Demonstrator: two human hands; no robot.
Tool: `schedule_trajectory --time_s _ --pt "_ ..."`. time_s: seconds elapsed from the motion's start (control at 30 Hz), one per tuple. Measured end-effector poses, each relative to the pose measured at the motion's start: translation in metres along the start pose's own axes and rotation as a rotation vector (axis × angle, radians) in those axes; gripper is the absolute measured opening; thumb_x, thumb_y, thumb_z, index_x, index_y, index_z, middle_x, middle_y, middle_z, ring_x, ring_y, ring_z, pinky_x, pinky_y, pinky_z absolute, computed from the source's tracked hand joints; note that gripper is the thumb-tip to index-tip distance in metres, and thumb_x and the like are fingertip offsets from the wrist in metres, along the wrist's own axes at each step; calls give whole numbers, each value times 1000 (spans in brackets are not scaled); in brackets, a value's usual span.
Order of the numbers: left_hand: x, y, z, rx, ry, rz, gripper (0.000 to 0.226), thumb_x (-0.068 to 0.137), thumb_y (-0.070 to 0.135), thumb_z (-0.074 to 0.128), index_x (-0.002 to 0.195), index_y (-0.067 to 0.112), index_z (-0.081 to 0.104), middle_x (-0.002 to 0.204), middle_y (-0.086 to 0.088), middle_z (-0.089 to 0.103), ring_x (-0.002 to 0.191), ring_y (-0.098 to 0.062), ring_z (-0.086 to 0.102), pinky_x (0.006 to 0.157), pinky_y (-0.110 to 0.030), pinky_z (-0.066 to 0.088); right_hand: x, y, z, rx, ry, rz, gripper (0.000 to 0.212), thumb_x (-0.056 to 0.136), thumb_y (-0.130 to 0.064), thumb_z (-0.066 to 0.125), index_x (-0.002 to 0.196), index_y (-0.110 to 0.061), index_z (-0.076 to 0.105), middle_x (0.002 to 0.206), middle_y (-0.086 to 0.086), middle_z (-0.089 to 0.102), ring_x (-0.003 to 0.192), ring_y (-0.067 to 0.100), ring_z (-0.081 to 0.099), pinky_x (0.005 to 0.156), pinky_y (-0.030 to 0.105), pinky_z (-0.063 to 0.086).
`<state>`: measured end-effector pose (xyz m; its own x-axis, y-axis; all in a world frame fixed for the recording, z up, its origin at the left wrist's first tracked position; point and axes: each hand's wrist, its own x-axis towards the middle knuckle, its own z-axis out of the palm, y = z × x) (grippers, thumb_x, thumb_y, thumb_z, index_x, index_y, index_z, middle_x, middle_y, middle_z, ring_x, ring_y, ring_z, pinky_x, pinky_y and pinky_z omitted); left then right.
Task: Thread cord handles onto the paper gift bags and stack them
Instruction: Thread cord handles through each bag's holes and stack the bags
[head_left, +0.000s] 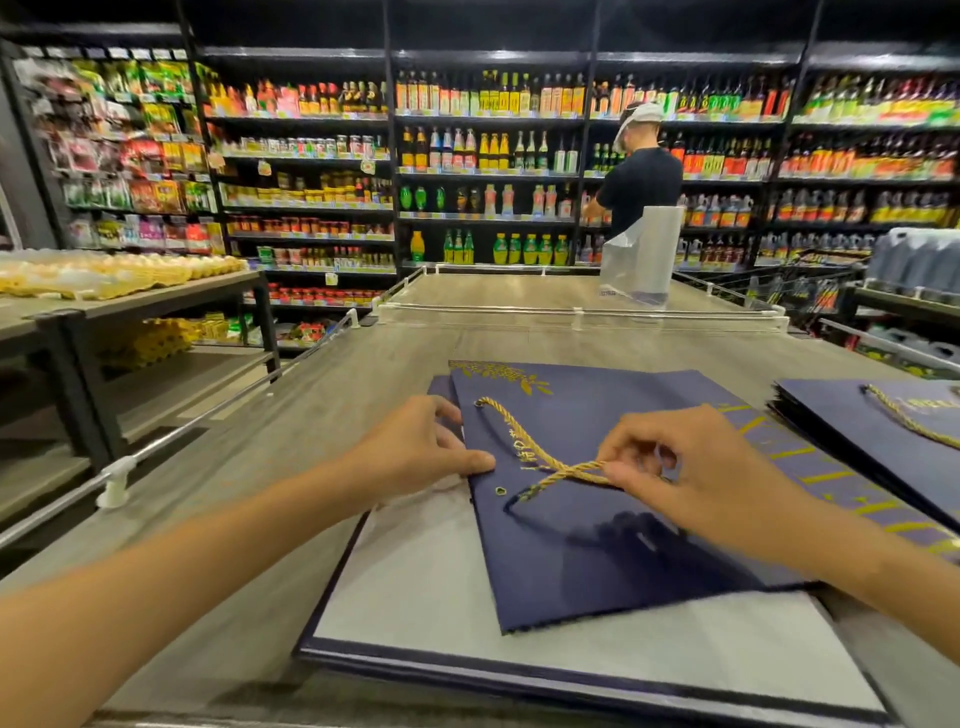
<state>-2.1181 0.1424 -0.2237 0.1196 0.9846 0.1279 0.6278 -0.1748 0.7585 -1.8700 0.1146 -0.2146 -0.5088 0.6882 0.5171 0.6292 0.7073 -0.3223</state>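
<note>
1. We see the right hand (691, 467) with its thumb and forefinger (621, 475) closed in a pinch on the gold cord (524, 441), at the spot where the cord crosses over itself. The other fingers are loosely curled above it.
2. The left hand (431, 447) holds the left edge of the navy gift bag (597, 519). Its thumb (478, 461) presses on the bag's face and its fingers curl round the edge.
3. One end of the cord goes into the upper eyelet (477, 402). From there it runs down and to the right into the pinch, then doubles back. Its free end lies on the bag just beside the lower eyelet (500, 490), not through it.
4. The bag lies flat and tilted on a stack of flat bags (441, 597), whose top face is white with a dark border.
5. To the right, apart from this stack, we find a second pile of navy bags (857, 436) with a gold handle (906, 418) showing on top.
6. Both piles rest on a grey wood-grain table (311, 415), crossed further back by a clear divider rail (571, 312).
7. Beyond the rail stands a pale plastic bag (641, 254).
8. Behind it a person in a dark shirt (641, 182) faces shelves of bottles (488, 156).
9. Trays of eggs (104, 273) sit on a stand at the left.
</note>
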Motion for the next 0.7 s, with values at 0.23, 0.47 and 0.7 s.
schedule_trajectory --time_s 0.23,0.47,0.7 --pt "-23 18 22 -135 -151 14 38 82 20 69 115 16 51 47 11 61 41 0 49 45 -12 38 -4 7 0 -81 -172 12 28 75 -56 57 97 -43 66 83 -20 58 84 2 53 72 18 45" --pt "-41 37 21 -305 -312 -157 27 81 17 69 105 22 58 48 9 61 49 -1 57 46 -7 39 -5 -5 8 -15 -241 -68 5 85 -31 64 82 -28 66 73 -16 57 70 8 53 64 23 45" --pt "-52 37 20 -382 -524 -184 11 85 11 62 93 11 69 78 -1 70 55 -8 68 35 -14 22 -4 -13 3 61 -163 -80 9 81 -18 60 82 -26 64 71 -10 63 60 14 55 56 25 46"
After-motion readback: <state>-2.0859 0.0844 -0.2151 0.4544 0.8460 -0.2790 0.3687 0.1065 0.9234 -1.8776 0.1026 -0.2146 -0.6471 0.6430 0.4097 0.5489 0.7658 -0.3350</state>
